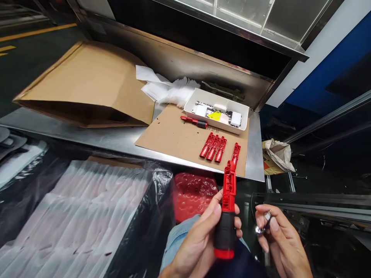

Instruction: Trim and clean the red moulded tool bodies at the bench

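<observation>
From my remote seat, sweeping left to right: pale wrapped pieces (pixel 87 204) in rows, low at the left, and a brown carton (pixel 87 77) above them on the bench (pixel 127 139). Next, a cardboard sheet (pixel 171 141) with a red-and-black handle (pixel 194 121) lying crosswise beside the white tray (pixel 216 120), and three red parts (pixel 213 147) side by side. Nearer me now, the left hand (pixel 198 237), wrapped around the black grip of a second handle (pixel 226 208), which is up off the bench: black end towards the body, slim red end pointing away. Just past that tip, in view, a lone red part (pixel 237 152); touching or not, I can't tell. Over to the right hand (pixel 284 237), pinching a small metal piece (pixel 266 223) between thumb and fingers. Here's the relation: that second handle lies left of the pinched metal, clearly apart, its long axis running past the right hand rather than towards it.
</observation>
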{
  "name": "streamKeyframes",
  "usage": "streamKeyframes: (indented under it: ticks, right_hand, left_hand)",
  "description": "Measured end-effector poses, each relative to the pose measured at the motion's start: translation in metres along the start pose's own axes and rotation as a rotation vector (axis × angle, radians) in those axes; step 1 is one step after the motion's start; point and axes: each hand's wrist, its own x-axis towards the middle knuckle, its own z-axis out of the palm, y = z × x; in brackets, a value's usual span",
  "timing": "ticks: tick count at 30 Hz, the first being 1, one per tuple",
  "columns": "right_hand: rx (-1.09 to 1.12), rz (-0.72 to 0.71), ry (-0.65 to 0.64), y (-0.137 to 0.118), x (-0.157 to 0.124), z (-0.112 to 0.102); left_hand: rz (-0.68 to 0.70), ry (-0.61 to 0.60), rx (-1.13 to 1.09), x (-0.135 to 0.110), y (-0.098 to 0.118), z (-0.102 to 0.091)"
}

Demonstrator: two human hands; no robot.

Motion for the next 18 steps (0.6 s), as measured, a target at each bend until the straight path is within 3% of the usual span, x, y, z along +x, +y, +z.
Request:
streamKeyframes:
  ticks: [5,8,13,18]
  right_hand:
    - [-0.259,-0.231,0.088,0.003,0.005,0.002]
    - [-0.448,-0.388,0.103,0.002,0.004,0.001]
    - [-0.505,-0.556,0.069,-0.002,0.003,0.001]
    - [-0.473,-0.556,0.058,-0.005,0.005,0.012]
  left_hand:
    - [0.018,-0.001,-0.068,0.004,0.003,0.001]
    - [-0.05,0.018,-0.154,0.01,0.004,-0.002]
    - [-0.102,-0.003,-0.339,0.019,0.007,-0.003]
    - [-0.214,0.257,-0.441,0.025,0.015,0.007]
